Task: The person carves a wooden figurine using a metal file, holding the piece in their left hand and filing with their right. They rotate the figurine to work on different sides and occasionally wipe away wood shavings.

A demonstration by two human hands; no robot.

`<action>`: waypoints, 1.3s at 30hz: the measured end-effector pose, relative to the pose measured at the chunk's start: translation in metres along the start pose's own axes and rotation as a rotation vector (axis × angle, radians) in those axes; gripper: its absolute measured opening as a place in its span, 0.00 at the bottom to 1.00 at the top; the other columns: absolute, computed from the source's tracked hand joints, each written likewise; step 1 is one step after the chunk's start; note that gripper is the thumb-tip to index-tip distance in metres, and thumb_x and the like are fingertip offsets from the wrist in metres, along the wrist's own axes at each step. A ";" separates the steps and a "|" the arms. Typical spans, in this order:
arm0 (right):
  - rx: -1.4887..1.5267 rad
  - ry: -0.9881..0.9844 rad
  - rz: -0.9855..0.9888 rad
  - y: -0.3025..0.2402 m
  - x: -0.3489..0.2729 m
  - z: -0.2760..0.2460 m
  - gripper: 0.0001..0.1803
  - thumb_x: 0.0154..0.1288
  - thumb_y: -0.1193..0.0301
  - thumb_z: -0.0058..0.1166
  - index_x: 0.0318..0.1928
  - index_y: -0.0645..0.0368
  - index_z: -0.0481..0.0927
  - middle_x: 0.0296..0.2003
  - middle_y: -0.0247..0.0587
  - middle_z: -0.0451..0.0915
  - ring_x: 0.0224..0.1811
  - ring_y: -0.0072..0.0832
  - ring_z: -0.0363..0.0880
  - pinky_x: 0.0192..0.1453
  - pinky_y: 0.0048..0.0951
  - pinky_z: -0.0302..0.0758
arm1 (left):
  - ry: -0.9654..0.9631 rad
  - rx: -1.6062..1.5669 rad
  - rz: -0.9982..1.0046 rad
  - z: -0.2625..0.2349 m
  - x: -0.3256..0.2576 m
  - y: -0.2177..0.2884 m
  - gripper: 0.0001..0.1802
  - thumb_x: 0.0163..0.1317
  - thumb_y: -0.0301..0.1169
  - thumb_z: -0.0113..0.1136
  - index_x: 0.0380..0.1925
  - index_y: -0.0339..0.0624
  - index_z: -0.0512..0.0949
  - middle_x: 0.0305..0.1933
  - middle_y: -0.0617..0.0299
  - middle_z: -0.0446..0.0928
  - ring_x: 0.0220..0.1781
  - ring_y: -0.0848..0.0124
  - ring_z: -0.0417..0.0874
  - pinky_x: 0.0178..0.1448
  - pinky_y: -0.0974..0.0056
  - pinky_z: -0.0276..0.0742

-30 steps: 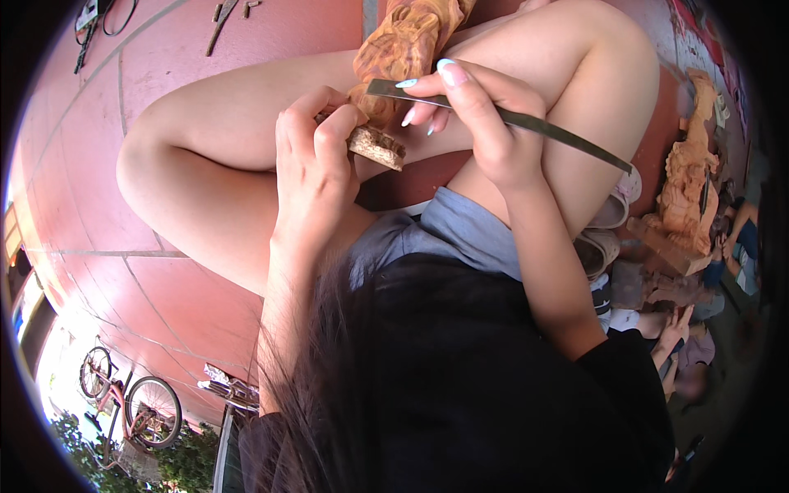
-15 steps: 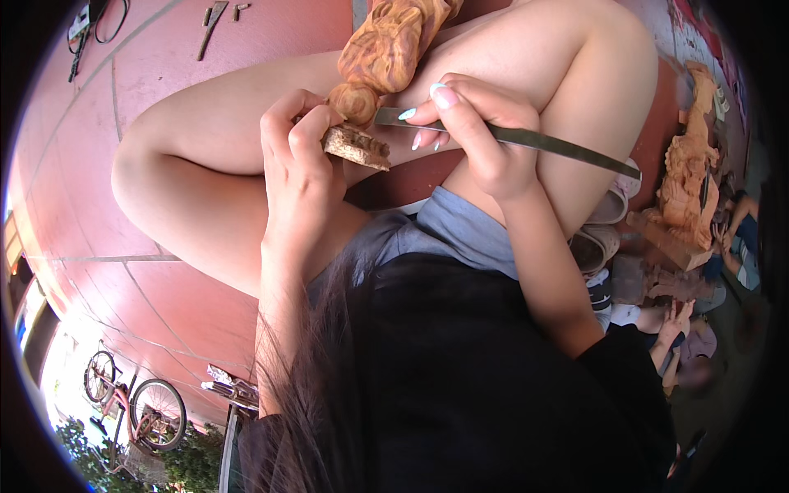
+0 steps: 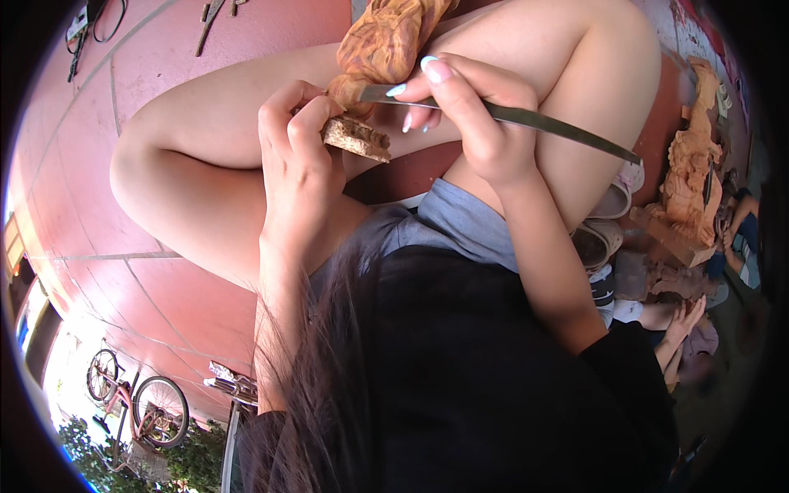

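A carved wooden figure, orange-brown with swirling grain, lies between my bent legs. Its lower part is a rounded knob above a rough, pale base. My left hand is closed on the figure at this base end, with its fingers curled around the far side. Pinched in my right hand is a long, flat, thin metal blade. Its squared tip rests on or just over the knob; exact contact cannot be told. The blade's other end sticks out to the right over my leg.
Hand tools lie on the reddish tiled floor at the far left, near a device with a cable. At right stand a larger wood carving and shoes. Another person's hands show beyond. A bicycle is at lower left.
My right hand has moved up and slightly left, bringing the blade tip from beside the knob onto or over it. My left hand keeps its hold with little movement.
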State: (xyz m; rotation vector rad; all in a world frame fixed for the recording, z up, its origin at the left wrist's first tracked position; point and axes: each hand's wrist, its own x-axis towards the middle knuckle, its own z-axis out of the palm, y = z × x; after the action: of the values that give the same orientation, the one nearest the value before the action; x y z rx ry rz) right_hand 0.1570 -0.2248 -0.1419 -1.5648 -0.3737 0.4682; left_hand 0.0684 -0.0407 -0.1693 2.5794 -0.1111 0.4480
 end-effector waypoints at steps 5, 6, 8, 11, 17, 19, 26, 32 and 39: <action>0.083 0.038 -0.066 -0.004 0.008 0.008 0.20 0.77 0.68 0.42 0.35 0.70 0.83 0.28 0.42 0.83 0.29 0.23 0.81 0.33 0.22 0.75 | -0.002 -0.001 0.024 0.000 0.000 -0.004 0.42 0.40 0.20 0.78 0.52 0.42 0.60 0.53 0.46 0.66 0.52 0.53 0.72 0.54 0.55 0.74; 0.037 0.027 -0.026 -0.004 0.010 0.009 0.20 0.77 0.68 0.42 0.35 0.70 0.83 0.27 0.42 0.82 0.28 0.23 0.80 0.33 0.23 0.75 | 0.000 -0.009 0.030 0.001 0.001 -0.003 0.42 0.40 0.20 0.78 0.52 0.42 0.60 0.53 0.46 0.66 0.52 0.52 0.72 0.54 0.55 0.74; 0.027 -0.002 -0.050 -0.003 0.007 0.005 0.20 0.77 0.68 0.42 0.36 0.71 0.83 0.27 0.43 0.82 0.28 0.23 0.80 0.33 0.23 0.75 | -0.007 -0.015 0.027 -0.002 0.002 0.000 0.42 0.40 0.21 0.79 0.52 0.42 0.60 0.53 0.46 0.66 0.52 0.52 0.72 0.54 0.55 0.74; 0.183 0.042 -0.019 0.001 0.003 0.001 0.17 0.73 0.67 0.51 0.33 0.68 0.84 0.22 0.38 0.81 0.25 0.19 0.78 0.30 0.20 0.73 | -0.013 0.018 0.040 0.001 0.000 -0.006 0.45 0.37 0.26 0.83 0.52 0.42 0.60 0.53 0.47 0.66 0.53 0.53 0.72 0.54 0.54 0.74; 0.142 0.055 -0.081 0.003 0.008 0.007 0.15 0.73 0.69 0.51 0.34 0.68 0.84 0.22 0.37 0.80 0.25 0.18 0.78 0.29 0.19 0.72 | -0.037 0.009 0.052 -0.002 0.002 -0.003 0.47 0.35 0.28 0.84 0.52 0.43 0.60 0.53 0.47 0.66 0.53 0.52 0.72 0.54 0.54 0.74; 0.125 0.041 -0.031 0.002 0.002 0.001 0.17 0.74 0.68 0.48 0.34 0.69 0.84 0.23 0.39 0.81 0.25 0.19 0.78 0.30 0.20 0.72 | -0.037 0.017 0.047 -0.001 0.001 -0.004 0.47 0.34 0.28 0.84 0.52 0.43 0.60 0.53 0.47 0.66 0.53 0.52 0.72 0.54 0.54 0.74; 0.091 0.121 -0.074 0.000 0.010 0.008 0.18 0.74 0.67 0.51 0.32 0.67 0.85 0.19 0.36 0.80 0.21 0.17 0.76 0.27 0.18 0.71 | -0.041 -0.010 0.027 -0.003 0.003 0.002 0.46 0.35 0.26 0.83 0.53 0.43 0.60 0.53 0.47 0.66 0.53 0.52 0.72 0.54 0.54 0.74; 0.047 0.088 -0.053 -0.002 0.013 0.013 0.21 0.77 0.67 0.43 0.35 0.70 0.85 0.22 0.41 0.81 0.24 0.22 0.79 0.30 0.21 0.72 | -0.010 -0.028 0.013 -0.001 0.000 -0.002 0.45 0.36 0.23 0.82 0.53 0.44 0.60 0.53 0.47 0.65 0.53 0.52 0.72 0.54 0.54 0.74; 0.131 0.116 -0.049 0.000 0.007 0.000 0.17 0.74 0.67 0.51 0.33 0.66 0.86 0.18 0.35 0.79 0.21 0.16 0.74 0.27 0.19 0.70 | -0.031 -0.013 0.027 -0.002 0.003 -0.001 0.42 0.40 0.18 0.77 0.53 0.43 0.60 0.53 0.47 0.65 0.53 0.53 0.72 0.54 0.55 0.75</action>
State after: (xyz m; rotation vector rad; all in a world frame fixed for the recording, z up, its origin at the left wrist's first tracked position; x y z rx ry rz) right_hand 0.1631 -0.2211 -0.1424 -1.4455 -0.2855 0.3552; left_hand 0.0712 -0.0388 -0.1669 2.5750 -0.1595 0.4165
